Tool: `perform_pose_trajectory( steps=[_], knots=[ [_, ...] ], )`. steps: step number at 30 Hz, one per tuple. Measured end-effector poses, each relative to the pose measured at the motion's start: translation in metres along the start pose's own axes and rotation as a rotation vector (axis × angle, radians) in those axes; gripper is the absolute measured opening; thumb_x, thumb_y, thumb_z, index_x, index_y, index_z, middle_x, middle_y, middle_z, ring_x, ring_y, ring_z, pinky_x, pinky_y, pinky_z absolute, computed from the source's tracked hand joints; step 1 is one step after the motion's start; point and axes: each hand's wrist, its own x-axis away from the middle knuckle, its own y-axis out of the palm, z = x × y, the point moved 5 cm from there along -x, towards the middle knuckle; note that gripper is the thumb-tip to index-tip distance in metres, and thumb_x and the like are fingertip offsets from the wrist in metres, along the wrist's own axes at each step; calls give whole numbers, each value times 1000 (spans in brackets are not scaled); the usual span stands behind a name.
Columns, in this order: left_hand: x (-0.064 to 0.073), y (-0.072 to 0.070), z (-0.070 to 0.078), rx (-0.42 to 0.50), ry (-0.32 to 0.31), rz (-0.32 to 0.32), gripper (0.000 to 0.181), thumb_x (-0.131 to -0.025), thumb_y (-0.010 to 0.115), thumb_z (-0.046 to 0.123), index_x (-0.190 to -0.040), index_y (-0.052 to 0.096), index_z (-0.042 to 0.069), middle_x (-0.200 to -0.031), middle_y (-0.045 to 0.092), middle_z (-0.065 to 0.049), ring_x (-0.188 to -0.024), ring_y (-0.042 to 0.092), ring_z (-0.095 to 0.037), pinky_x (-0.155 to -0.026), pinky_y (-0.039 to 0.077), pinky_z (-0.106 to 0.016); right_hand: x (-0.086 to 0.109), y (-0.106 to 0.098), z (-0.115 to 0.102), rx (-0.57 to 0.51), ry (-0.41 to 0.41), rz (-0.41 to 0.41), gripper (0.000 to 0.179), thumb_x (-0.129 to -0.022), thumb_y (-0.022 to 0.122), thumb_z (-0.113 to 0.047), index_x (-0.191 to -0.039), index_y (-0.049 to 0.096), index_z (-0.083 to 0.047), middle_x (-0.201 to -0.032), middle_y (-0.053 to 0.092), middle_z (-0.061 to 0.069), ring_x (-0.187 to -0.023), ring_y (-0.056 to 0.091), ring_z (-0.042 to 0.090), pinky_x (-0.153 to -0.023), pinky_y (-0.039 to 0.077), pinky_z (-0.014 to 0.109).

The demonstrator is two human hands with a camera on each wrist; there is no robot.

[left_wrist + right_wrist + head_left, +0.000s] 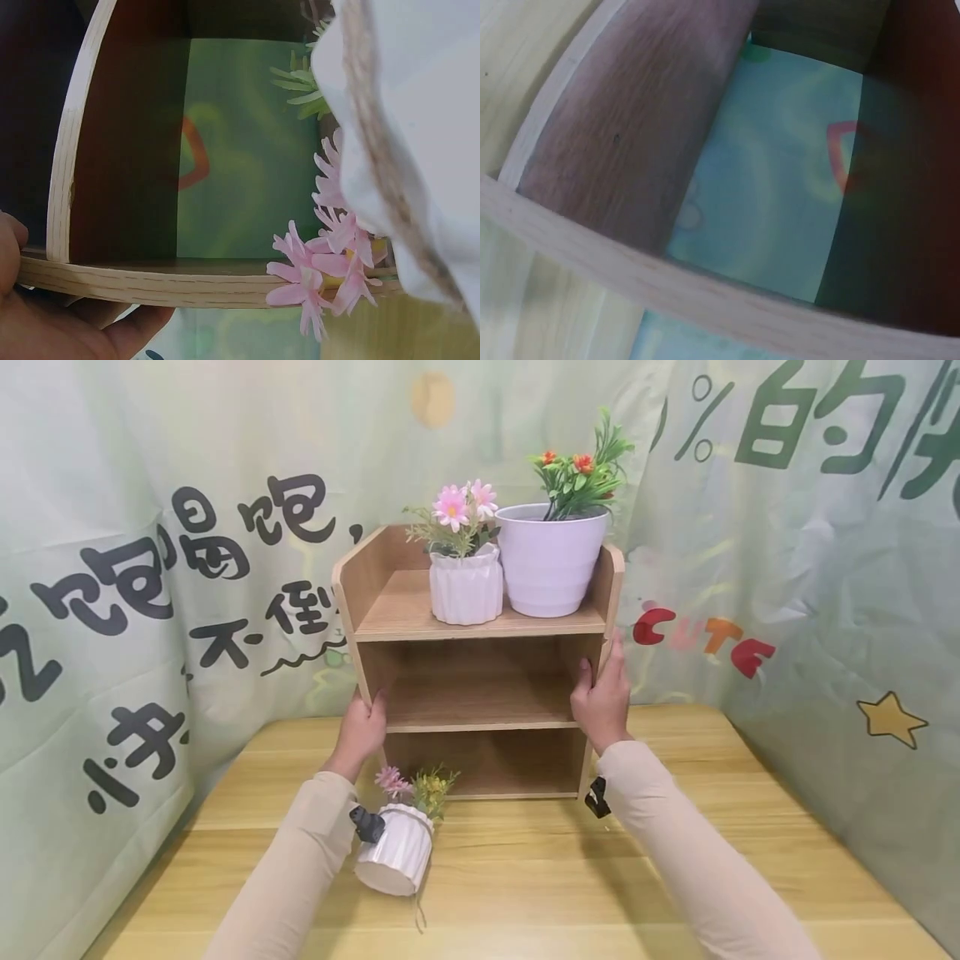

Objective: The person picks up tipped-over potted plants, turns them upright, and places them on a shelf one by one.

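A wooden three-tier shelf (483,689) stands on the table, its front toward me. My left hand (362,731) grips the left side panel, thumb inside and fingers around the outside, as the left wrist view also shows. On the right side panel, my right hand (606,702) holds on at about middle-tier height; the right wrist view has only the shelf's boards (615,127), with the hand out of frame. The top board bears a small white fluted pot (466,587) with pink flowers and a larger pale lavender pot (553,564) with orange-red flowers.
A white pot (395,852) with pink and yellow flowers and a cord lies tipped over before the shelf's lower left, close by my left wrist. A printed cloth (825,610) hangs behind and beside the wooden table (525,877).
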Motion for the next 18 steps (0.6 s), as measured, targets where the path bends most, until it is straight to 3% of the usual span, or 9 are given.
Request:
perform_pose_trajectory(
  steps=[6,15,18],
  knots=[
    [2,0,-1,-22,-35,-19,44,-105,37,23,-136,38,-8,-126,51,-36,-119,49,-47,-103,38,-55,11,4,3,30,49,26,51,-99,51,-17,-143,31,0,-104,57,42,-95,58,56,-84,46,64],
    [7,1,2,-17,-49,-47,45,-105,37,22,-140,34,-5,-134,48,-33,-125,44,-45,-109,31,-54,11,3,2,42,20,46,43,-100,49,-15,-138,33,-2,-97,59,38,-88,60,55,-76,48,64],
    [15,-1,-1,-61,-55,-94,42,-105,37,21,-139,34,-3,-131,49,-33,-125,44,-46,-108,32,-55,11,3,1,42,11,44,42,-100,49,-14,-137,34,-2,-94,60,37,-87,61,54,-76,49,63]
  ],
)
